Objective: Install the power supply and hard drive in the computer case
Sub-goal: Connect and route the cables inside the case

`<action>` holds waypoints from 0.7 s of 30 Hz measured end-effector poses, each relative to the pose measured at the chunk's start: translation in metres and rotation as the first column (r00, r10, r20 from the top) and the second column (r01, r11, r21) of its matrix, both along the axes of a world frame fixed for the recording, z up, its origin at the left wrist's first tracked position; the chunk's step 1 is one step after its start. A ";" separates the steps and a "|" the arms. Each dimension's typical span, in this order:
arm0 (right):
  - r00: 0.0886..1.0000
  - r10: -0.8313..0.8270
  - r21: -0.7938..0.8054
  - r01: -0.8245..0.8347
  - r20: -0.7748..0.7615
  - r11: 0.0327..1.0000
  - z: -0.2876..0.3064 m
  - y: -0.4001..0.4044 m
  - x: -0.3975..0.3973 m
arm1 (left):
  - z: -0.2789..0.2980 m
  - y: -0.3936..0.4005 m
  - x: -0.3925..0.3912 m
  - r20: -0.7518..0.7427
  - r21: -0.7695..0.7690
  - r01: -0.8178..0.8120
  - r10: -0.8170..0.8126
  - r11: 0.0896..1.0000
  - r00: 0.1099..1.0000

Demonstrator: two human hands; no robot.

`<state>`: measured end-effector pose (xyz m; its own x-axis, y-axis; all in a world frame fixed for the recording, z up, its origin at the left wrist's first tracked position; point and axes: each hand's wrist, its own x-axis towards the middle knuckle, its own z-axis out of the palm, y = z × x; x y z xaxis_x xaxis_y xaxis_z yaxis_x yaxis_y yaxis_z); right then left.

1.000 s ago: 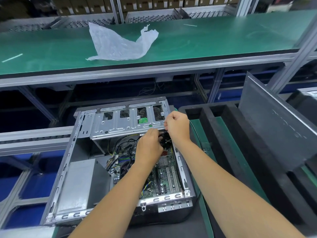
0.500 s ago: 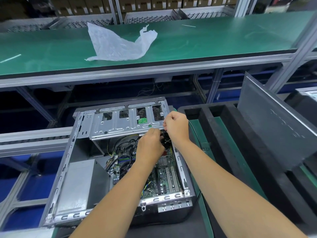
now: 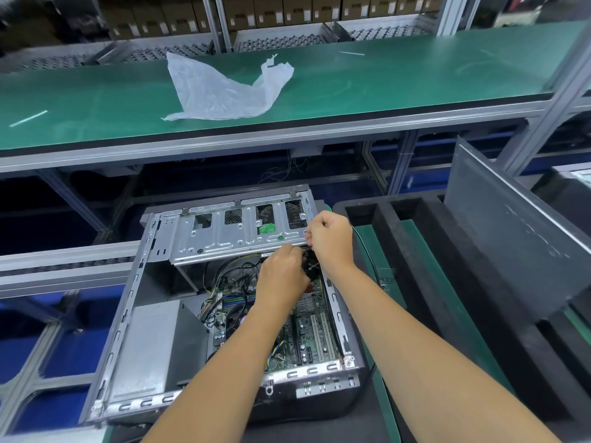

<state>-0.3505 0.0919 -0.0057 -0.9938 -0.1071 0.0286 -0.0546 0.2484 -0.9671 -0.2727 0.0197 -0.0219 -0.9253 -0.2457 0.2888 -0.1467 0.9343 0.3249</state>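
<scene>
The open computer case (image 3: 128,318) lies on its side in front of me. A grey power supply (image 3: 150,343) sits in its lower left corner, beside the green motherboard (image 3: 315,330). A silver drive cage (image 3: 230,235) spans the far end. My right hand (image 3: 331,241) pinches the cage's right front corner with curled fingers. My left hand (image 3: 281,273) reaches just under that edge, next to a black fan (image 3: 311,266); its fingertips are hidden. I cannot make out a hard drive.
A loose bundle of cables (image 3: 224,282) lies over the motherboard's left part. Black foam trays (image 3: 415,251) and a dark side panel (image 3: 511,225) stand to the right. A plastic bag (image 3: 220,91) lies on the green shelf (image 3: 383,81) above.
</scene>
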 end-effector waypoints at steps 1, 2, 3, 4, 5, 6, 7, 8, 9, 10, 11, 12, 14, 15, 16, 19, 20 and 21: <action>1.000 -0.001 -0.006 0.001 0.001 1.000 0.000 0.000 0.000 | 0.000 0.000 0.000 -0.008 0.005 0.000 0.000 1.000 1.000; 1.000 0.000 -0.010 0.000 0.000 1.000 0.000 0.000 0.000 | 0.001 0.001 0.000 -0.017 0.010 0.001 -0.001 1.000 1.000; 1.000 0.001 -0.011 -0.001 0.000 1.000 0.000 0.000 0.001 | 0.001 0.000 0.000 -0.026 0.012 0.001 0.000 1.000 1.000; 1.000 0.001 -0.012 -0.001 0.002 1.000 0.000 0.000 0.001 | 0.000 0.000 0.000 -0.030 0.007 0.000 0.000 1.000 1.000; 1.000 0.001 -0.013 -0.001 0.004 1.000 0.000 0.000 0.001 | -0.001 0.000 0.000 -0.021 0.001 0.003 -0.003 1.000 1.000; 1.000 0.001 -0.014 -0.001 0.005 1.000 0.000 0.000 0.001 | -0.002 0.000 0.000 -0.010 -0.009 0.008 -0.008 1.000 1.000; 1.000 0.000 -0.014 0.000 0.005 1.000 0.000 0.000 0.001 | -0.002 0.000 -0.001 0.002 -0.019 0.012 -0.012 1.000 1.000; 1.000 -0.002 -0.012 0.002 0.004 1.000 0.000 0.001 0.001 | -0.002 0.000 -0.002 0.016 -0.027 0.012 -0.012 1.000 1.000; 1.000 -0.003 -0.011 0.003 0.005 1.000 0.000 0.001 0.001 | -0.002 0.000 -0.002 0.028 -0.031 0.008 -0.007 0.999 1.000; 1.000 -0.004 -0.012 0.004 0.007 1.000 0.000 0.001 0.000 | -0.001 0.000 -0.002 0.037 -0.034 0.004 -0.003 0.999 0.999; 1.000 -0.003 -0.013 0.003 0.010 1.000 -0.001 0.001 0.001 | -0.001 -0.001 -0.002 0.040 -0.037 -0.002 0.003 0.999 0.999; 1.000 -0.002 -0.014 0.002 0.011 1.000 -0.001 0.000 0.001 | -0.001 -0.001 -0.002 0.037 -0.041 -0.012 0.013 0.999 0.999; 1.000 -0.003 -0.010 0.003 0.009 1.000 0.000 0.000 0.002 | -0.002 -0.003 -0.003 0.025 -0.039 -0.048 0.049 0.998 0.998; 1.000 -0.003 -0.003 0.003 0.004 1.000 0.000 0.000 0.003 | -0.003 -0.003 -0.003 0.023 -0.027 -0.067 0.068 0.997 0.997; 1.000 -0.004 0.001 0.004 0.001 1.000 0.000 0.000 0.004 | -0.003 -0.003 -0.003 0.020 -0.012 -0.082 0.083 0.997 0.996; 1.000 -0.008 -0.002 0.008 -0.002 1.000 0.002 0.000 0.005 | 0.002 -0.004 -0.002 -0.024 -0.029 -0.094 0.093 0.995 0.995; 1.000 -0.009 -0.002 0.009 -0.002 1.000 0.002 0.000 0.005 | 0.004 -0.004 -0.001 -0.036 -0.071 -0.083 0.081 0.994 0.996; 1.000 -0.011 0.001 0.011 -0.002 1.000 0.003 0.001 0.005 | 0.006 -0.005 -0.001 -0.047 -0.115 -0.076 0.071 0.990 0.996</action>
<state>-0.3451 0.0925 -0.0031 -0.9949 -0.0963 0.0304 -0.0538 0.2504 -0.9667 -0.2735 0.0150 -0.0163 -0.8921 -0.2749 0.3587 -0.2045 0.9534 0.2220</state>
